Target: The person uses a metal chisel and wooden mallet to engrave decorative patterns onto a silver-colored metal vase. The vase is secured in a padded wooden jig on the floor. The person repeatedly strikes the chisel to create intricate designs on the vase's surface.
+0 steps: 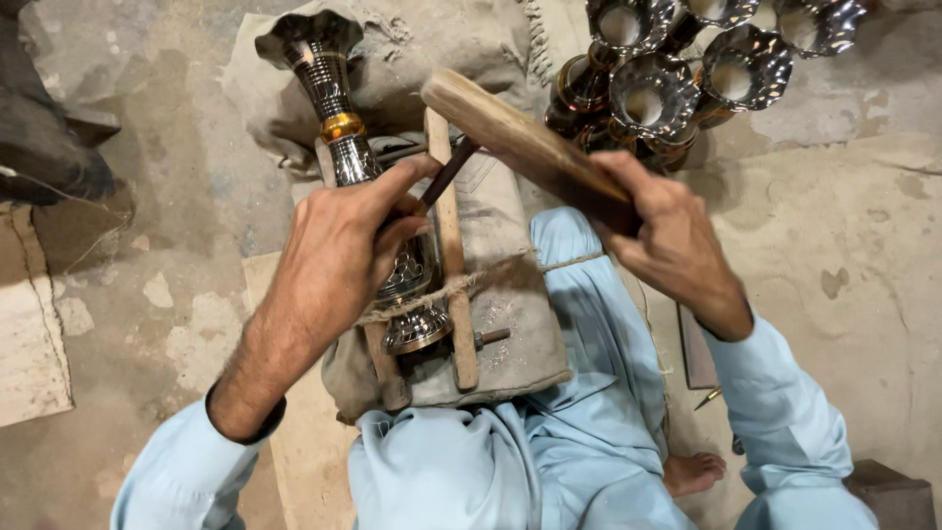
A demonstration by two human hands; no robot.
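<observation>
The left hand [343,236] pinched a thin dark chisel [446,175] against the metal vase [368,186], which lay in a cloth-wrapped wooden cradle [456,294] on the lap. The right hand [662,231] gripped a wooden mallet [515,137] (fingers fully closed round it) just above the chisel's end.

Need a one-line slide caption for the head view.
Left hand steadies a thin dark chisel on a shiny metal vase lying in a wooden cradle; right hand holds a wooden mallet.

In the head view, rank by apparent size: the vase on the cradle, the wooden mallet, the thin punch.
1. Vase, longest, partly hidden by the left hand.
2. Wooden mallet in the right hand; raised nearer the camera, so unsure.
3. Thin punch, clearly smallest.
</observation>
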